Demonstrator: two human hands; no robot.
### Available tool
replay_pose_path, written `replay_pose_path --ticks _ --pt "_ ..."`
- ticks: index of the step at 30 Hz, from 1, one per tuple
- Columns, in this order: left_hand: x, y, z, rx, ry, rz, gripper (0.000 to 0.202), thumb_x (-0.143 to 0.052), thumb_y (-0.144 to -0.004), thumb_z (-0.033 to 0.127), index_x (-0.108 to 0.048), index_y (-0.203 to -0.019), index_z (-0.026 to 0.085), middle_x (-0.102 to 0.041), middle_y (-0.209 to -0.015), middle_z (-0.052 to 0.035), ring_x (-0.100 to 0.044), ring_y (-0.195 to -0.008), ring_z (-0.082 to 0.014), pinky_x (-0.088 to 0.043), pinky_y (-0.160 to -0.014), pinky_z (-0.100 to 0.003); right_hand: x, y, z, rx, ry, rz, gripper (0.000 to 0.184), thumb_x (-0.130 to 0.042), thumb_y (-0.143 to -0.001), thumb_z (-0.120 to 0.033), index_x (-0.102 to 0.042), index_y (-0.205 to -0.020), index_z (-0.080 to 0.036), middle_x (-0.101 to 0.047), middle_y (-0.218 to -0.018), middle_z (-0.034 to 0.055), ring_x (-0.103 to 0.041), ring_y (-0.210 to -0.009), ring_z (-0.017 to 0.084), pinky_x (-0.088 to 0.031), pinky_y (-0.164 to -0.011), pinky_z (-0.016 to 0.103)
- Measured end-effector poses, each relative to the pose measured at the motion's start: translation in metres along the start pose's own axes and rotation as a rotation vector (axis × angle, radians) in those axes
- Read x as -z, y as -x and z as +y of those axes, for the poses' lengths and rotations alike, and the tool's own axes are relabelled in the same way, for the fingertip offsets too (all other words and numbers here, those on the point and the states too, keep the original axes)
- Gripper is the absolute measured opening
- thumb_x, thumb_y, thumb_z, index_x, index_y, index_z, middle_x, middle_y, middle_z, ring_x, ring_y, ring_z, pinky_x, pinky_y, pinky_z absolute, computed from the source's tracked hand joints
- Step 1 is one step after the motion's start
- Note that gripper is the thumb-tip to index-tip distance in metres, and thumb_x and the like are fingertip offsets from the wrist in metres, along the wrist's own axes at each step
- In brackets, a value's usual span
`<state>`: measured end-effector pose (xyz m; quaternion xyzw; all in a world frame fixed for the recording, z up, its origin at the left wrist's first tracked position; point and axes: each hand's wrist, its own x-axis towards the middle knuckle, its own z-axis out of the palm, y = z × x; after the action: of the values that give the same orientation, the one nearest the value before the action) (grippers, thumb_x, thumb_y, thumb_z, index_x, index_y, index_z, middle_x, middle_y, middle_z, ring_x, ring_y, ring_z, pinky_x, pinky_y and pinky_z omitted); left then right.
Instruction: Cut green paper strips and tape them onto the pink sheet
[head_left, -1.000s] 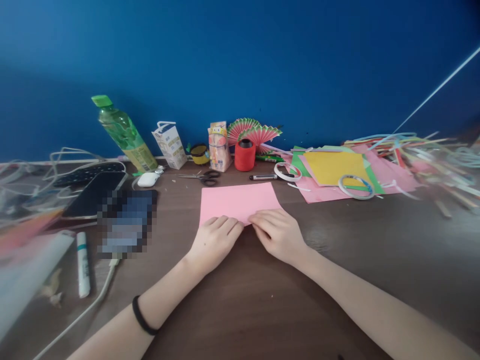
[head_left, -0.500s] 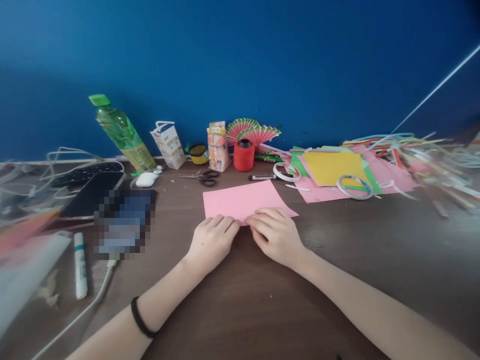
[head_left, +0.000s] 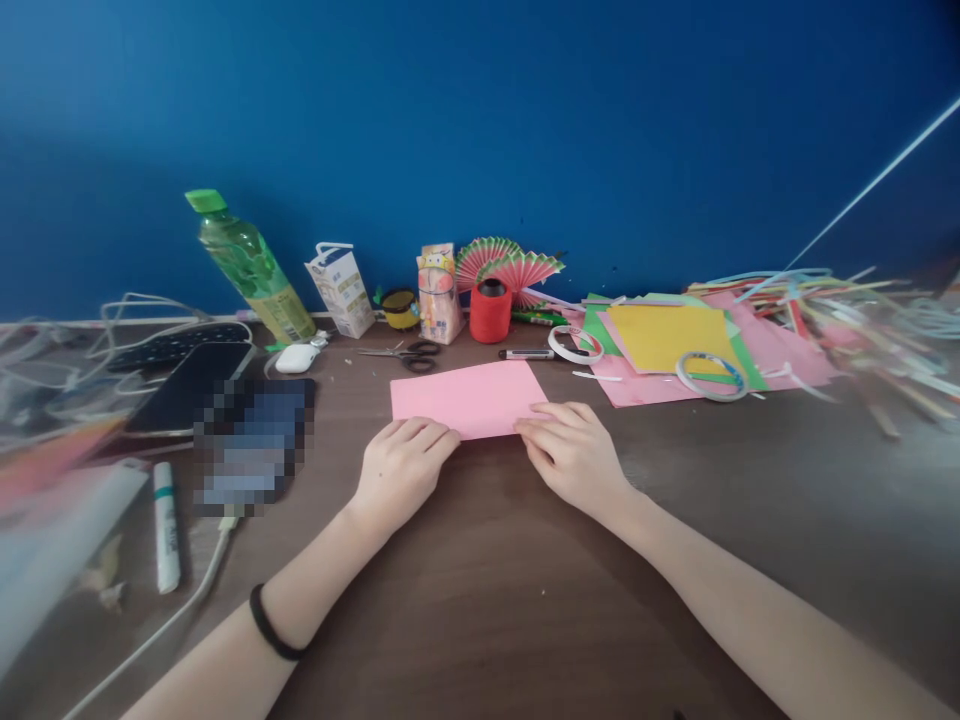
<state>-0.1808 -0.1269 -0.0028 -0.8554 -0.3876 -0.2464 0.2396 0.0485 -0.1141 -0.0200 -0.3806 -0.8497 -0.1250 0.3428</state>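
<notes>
A pink sheet of paper point(head_left: 469, 397) lies flat on the brown table point(head_left: 525, 600) in front of me. My left hand point(head_left: 399, 472) rests on the sheet's near left edge, fingers curled and pressing down on it. My right hand point(head_left: 571, 452) presses the near right edge with its fingertips. Both hands are palm down and touch the paper; neither lifts it.
Behind the sheet lie scissors point(head_left: 409, 353), a red thread spool point(head_left: 490, 310), a marker point(head_left: 529, 353), tape rings point(head_left: 574, 343), paper fans point(head_left: 506, 264) and small cartons point(head_left: 341, 290). Coloured paper point(head_left: 667, 340) and strips pile at right. A green bottle point(head_left: 247, 265), phones, cables and a glue stick point(head_left: 166, 525) are at left.
The pink sheet has turned and shifted slightly left, its near edge now squared to me. My hands have moved apart along that edge, the left going left, the right going right.
</notes>
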Motion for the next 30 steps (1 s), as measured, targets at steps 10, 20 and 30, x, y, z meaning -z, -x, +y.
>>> replay_pose_path --ticks 10,20,30 --pt "-0.002 0.004 -0.014 0.153 -0.098 0.052 0.02 -0.048 -0.08 0.008 -0.063 -0.074 0.02 -0.07 -0.073 0.0002 -0.063 -0.082 -0.0187 -0.042 -0.083 -0.035 0.001 0.001 0.013 -0.115 0.101 -0.007 0.02 -0.048 -0.08 -0.009 -0.068 -0.078 -0.016 -0.072 -0.076 0.0034 -0.064 -0.087 0.019 -0.038 -0.075 0.032" --pt "-0.008 0.008 -0.022 0.228 -0.019 -0.032 0.021 -0.044 -0.081 0.008 -0.062 -0.079 0.02 -0.069 -0.078 -0.0033 -0.061 -0.089 -0.0219 -0.037 -0.092 -0.043 -0.001 0.006 0.029 -0.515 0.027 -0.059 0.024 -0.042 -0.079 -0.016 -0.066 -0.079 -0.017 -0.07 -0.08 0.007 -0.062 -0.077 0.022 -0.042 -0.071 0.034" --pt "0.001 0.004 -0.013 0.132 0.425 -0.147 0.023 -0.038 -0.072 0.002 -0.052 -0.072 0.02 -0.062 -0.074 -0.0004 -0.056 -0.097 -0.0165 -0.028 -0.101 -0.044 -0.001 0.004 0.035 -0.703 -0.37 -0.038 0.024 -0.041 -0.082 -0.027 -0.061 -0.091 -0.019 -0.066 -0.094 0.0081 -0.058 -0.087 0.023 -0.043 -0.078 0.037"
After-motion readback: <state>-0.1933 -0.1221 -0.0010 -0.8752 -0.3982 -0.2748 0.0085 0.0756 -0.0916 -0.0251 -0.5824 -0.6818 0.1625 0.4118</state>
